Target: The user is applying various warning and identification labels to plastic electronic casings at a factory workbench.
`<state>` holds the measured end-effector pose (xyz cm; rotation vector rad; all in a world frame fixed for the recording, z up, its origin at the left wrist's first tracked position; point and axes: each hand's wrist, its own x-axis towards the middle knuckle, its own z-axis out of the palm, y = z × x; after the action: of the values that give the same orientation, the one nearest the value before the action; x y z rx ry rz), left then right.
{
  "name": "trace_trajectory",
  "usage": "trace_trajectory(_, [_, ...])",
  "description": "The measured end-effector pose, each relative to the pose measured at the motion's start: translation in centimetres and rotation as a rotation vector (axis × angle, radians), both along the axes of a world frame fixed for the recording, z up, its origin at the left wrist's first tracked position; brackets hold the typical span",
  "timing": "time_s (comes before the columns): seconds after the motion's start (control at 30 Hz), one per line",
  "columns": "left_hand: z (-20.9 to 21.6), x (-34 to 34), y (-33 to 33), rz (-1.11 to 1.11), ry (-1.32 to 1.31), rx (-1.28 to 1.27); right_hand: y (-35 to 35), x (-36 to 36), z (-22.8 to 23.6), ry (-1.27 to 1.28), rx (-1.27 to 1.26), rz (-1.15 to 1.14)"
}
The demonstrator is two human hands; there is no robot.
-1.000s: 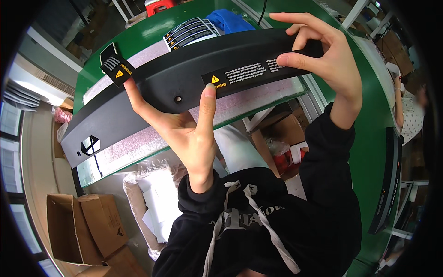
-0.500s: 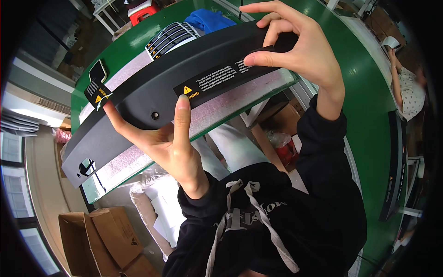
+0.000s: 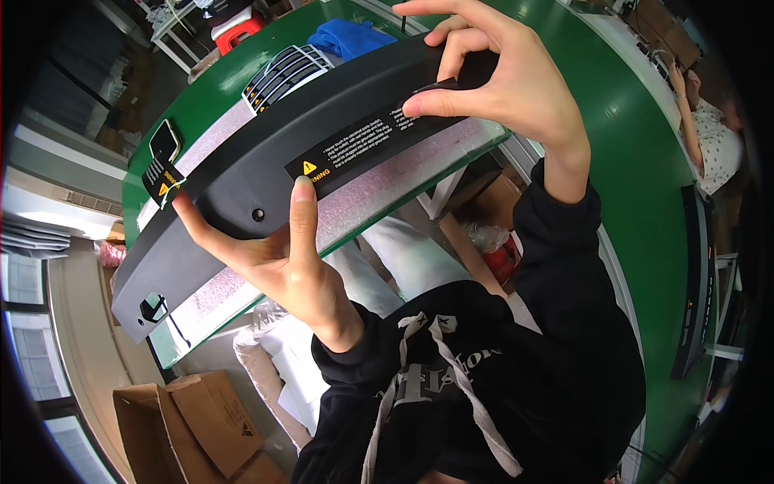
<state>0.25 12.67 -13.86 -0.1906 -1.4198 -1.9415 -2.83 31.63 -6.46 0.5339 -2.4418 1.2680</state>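
Note:
A long, curved black panel lies across the padded table in front of me. A black warning label with white print and a yellow triangle rests along its face. My right hand pinches the label's right end, which lifts a little off the panel. My left hand has thumb and index finger spread wide. Its thumb tip presses at the label's left end. At the left index fingertip sits a smaller black warning label, over the panel's far edge. The other left fingers are mostly hidden.
Behind the panel lie a label sheet, a blue cloth and a phone. Open cardboard boxes stand lower left. At far right, another black panel lies near a person in a spotted top.
The panel, both hands and surroundings sit slightly further left in view. Both hands keep nearly the same pose on the label.

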Motion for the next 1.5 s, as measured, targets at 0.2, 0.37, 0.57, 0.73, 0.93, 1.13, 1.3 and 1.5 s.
trace_trajectory(0.2, [-0.2,-0.1,-0.1,0.020,-0.006,-0.005,-1.3,1.2,0.8,0.056,0.310,-0.300])
trace_trajectory(0.37, [0.2,0.3,-0.2,0.034,-0.034,-0.027,-0.4,2.5,-1.6,0.217,0.199,-0.692])
trace_trajectory(0.57, [-0.7,0.5,-0.5,-0.036,-0.039,0.033,-8.4,2.9,-8.4,0.789,0.296,-0.086])
trace_trajectory(0.73, [-1.0,0.6,-0.3,-0.062,-0.042,0.038,-9.2,-0.4,-12.2,1.053,0.316,-0.215])
trace_trajectory(0.93, [-0.2,0.7,0.1,0.011,-0.095,-0.003,0.6,-1.2,-12.5,1.050,0.448,-0.655])
trace_trajectory(1.13, [-1.0,0.4,0.7,0.169,-0.053,-0.094,2.8,-0.1,-12.9,0.993,0.401,-0.566])
trace_trajectory(1.3, [-0.8,0.4,1.1,0.075,0.045,0.048,2.2,1.5,-11.9,0.888,0.286,-0.489])
trace_trajectory(1.5, [1.4,1.4,0.4,0.027,0.242,-0.001,9.0,6.9,-7.5,0.375,-0.198,-0.211])
